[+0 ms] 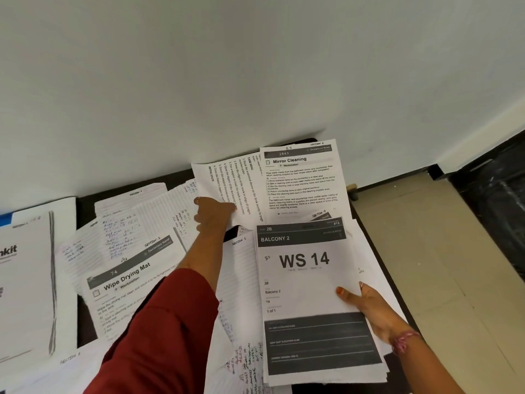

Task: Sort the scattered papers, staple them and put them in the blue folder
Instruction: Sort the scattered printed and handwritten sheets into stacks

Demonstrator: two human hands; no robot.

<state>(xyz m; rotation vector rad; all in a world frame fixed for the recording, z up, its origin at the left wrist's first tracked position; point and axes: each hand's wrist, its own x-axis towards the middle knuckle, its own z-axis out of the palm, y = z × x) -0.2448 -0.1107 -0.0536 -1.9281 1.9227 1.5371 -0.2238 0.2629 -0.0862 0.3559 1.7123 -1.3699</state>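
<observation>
- Head view: the left hand [211, 213] reaches across the desk [85, 207] and pinches the lower corner of a printed sheet [227, 184] lying turned sideways near the wall [255, 66]; fingers are curled on the paper, thumb side hidden.
- The right hand [366, 307] grips a gathered stack [309, 297] at its right edge, thumb on top of the "WS 14" page, fingers underneath and out of sight.
- A "Mirror Cleaning" page [301, 177] lies just behind the stack, partly tucked under its top edge.
- More loose sheets cover the left of the desk: a "Wipe Drying Mat" page [127, 280], lined handwritten notes [119, 228], and a booklet [25, 280] at far left.
- A blue sliver [5, 220] shows at the far left edge; likely the folder, but too little shows to be sure.
- No stapler is visible.
- Handling judgement: single sheets are light, floppy and easy to crease; a corner pinch will let the sheet droop and fold, so it is better to lift by a long edge or slide it flat onto the stack.
- The stack is stiffer but its pages can fan out or slip; the one-edge grip looks marginal, so squaring it against the desk before stapling is sensible.
- Sorting looks early, with most sheets still scattered.
</observation>
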